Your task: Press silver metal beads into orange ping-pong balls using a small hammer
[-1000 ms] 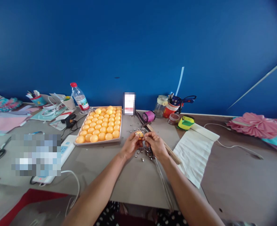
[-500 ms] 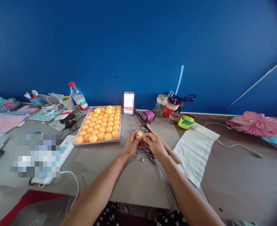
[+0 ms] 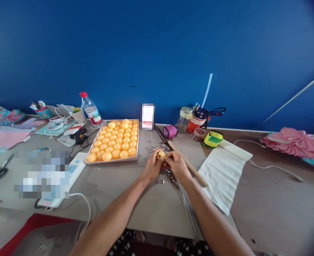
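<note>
My left hand [image 3: 153, 166] is closed around an orange table tennis ball [image 3: 161, 154] that has dark marks or small pieces on its surface. The fingertips of my right hand [image 3: 177, 165] pinch together against the ball's right side; anything tiny between them is too small to make out. Under and around both hands lies a loose pile of small shiny silver beads or bells [image 3: 169, 173], partly covered by the fingers. To the left, a shallow box [image 3: 111, 162] holds rows of similar orange balls [image 3: 115, 154], two of them resting on top of the others.
Thin wooden sticks [image 3: 190, 165] and a white cloth [image 3: 223, 174] lie right of my hands. Behind stand a purple spool [image 3: 170, 131], a glass jar [image 3: 184, 122] and a red cup [image 3: 195, 124] of tools. A power strip [image 3: 75, 169] and a bottle [image 3: 92, 113] are left.
The view has shifted slightly, so most things sit a little further right. Both hands stay together at the ball, which appears turned a little, showing more of its dark marks.
</note>
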`<state>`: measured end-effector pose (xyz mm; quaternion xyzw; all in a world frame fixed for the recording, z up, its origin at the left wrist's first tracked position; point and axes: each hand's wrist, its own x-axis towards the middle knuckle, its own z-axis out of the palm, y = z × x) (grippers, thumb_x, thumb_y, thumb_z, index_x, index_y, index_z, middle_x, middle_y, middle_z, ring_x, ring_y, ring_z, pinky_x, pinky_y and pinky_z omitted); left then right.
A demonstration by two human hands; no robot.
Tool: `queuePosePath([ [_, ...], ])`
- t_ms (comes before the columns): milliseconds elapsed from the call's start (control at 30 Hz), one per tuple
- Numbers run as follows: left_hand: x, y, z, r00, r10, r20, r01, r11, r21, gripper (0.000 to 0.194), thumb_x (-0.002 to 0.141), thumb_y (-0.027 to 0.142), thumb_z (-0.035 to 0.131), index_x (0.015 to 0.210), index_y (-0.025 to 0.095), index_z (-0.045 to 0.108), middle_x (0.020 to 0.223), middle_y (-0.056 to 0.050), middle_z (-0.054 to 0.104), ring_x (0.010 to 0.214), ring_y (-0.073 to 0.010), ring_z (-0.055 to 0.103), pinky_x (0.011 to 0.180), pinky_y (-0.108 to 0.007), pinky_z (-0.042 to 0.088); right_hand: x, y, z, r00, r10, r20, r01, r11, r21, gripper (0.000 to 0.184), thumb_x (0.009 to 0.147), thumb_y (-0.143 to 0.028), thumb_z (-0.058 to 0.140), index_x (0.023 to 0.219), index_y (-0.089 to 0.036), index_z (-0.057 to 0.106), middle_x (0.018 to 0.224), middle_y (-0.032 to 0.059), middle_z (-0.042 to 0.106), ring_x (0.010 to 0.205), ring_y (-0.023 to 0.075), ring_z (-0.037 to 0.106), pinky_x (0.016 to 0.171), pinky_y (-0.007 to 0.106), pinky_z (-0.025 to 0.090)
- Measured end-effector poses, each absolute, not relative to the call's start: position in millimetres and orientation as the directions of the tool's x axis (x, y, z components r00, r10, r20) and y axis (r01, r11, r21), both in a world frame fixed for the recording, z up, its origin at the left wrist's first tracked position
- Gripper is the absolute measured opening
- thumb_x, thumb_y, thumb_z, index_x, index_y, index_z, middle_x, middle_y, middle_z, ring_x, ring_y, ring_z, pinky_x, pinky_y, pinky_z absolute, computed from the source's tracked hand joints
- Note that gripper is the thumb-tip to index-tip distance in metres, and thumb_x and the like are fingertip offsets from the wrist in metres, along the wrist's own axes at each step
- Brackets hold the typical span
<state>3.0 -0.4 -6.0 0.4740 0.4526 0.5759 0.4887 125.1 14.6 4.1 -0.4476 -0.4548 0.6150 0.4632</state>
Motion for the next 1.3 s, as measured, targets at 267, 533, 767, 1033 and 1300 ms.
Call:
queuePosePath([
  [267, 6, 1, 2, -0.011, 1.0, -0.029, -0.393, 0.022, 0.919, 0.04, 0.072, 0.035, 0.069, 0.107, 0.021, 0.056, 0.079, 0.0, 0.06, 0.059, -0.0127, 0.055, 0.063, -0.027, 0.046, 143, 29, 5, -0.17, 0.985, -0.02, -0.111, -0.04, -0.993, 0.027, 0.072, -0.046, 0.059, 0.072, -0.021, 0.05, 0.051, -0.0045, 0.049, 0.049, 0.0126, 0.046, 0.054, 0.027, 0.039],
  [533, -11, 7, 12, 0.008, 0.994, -0.105, -0.719, 0.079, 0.691, 0.044, 0.068, 0.022, 0.073, 0.107, 0.018, 0.054, 0.082, -0.001, 0.062, 0.069, -0.0138, 0.064, 0.074, -0.031, 0.05, 173, 45, -5, 0.097, 0.978, 0.185, 0.896, -0.004, -0.444, 0.031, 0.078, -0.028, 0.052, 0.105, -0.016, 0.061, 0.107, 0.0143, 0.059, 0.098, 0.027, 0.053, 0.081, 0.038, 0.038],
  [767, -13, 7, 15, 0.051, 0.989, -0.135, -0.801, 0.121, 0.586, 0.03, 0.075, 0.026, 0.067, 0.1, 0.015, 0.055, 0.082, -0.006, 0.065, 0.077, -0.0174, 0.065, 0.082, -0.037, 0.049, 177, 48, -12, 0.036, 0.998, 0.052, 0.969, -0.022, -0.246, 0.03, 0.082, -0.026, 0.048, 0.107, -0.017, 0.062, 0.104, 0.0133, 0.062, 0.097, 0.0271, 0.058, 0.078, 0.037, 0.038],
  [1033, -19, 11, 9, 0.019, 0.988, -0.151, -0.822, 0.101, 0.56, 0.02, 0.075, 0.025, 0.066, 0.088, 0.014, 0.054, 0.078, -0.005, 0.063, 0.077, -0.0172, 0.065, 0.083, -0.036, 0.05, 178, 44, 2, -0.027, 0.947, 0.32, 0.899, 0.163, -0.406, 0.025, 0.083, -0.021, 0.039, 0.091, -0.015, 0.062, 0.089, 0.0116, 0.063, 0.08, 0.0199, 0.058, 0.07, 0.028, 0.039],
  [1300, -20, 14, 3, 0.012, 0.982, -0.19, -0.868, 0.105, 0.485, 0.012, 0.079, 0.022, 0.059, 0.085, 0.013, 0.055, 0.076, -0.007, 0.063, 0.072, -0.017, 0.064, 0.076, -0.034, 0.05, 166, 24, 21, -0.322, 0.905, 0.277, 0.687, 0.425, -0.59, 0.028, 0.089, -0.04, 0.037, 0.072, -0.021, 0.049, 0.06, 0.0004, 0.054, 0.054, 0.0138, 0.048, 0.055, 0.024, 0.034],
])
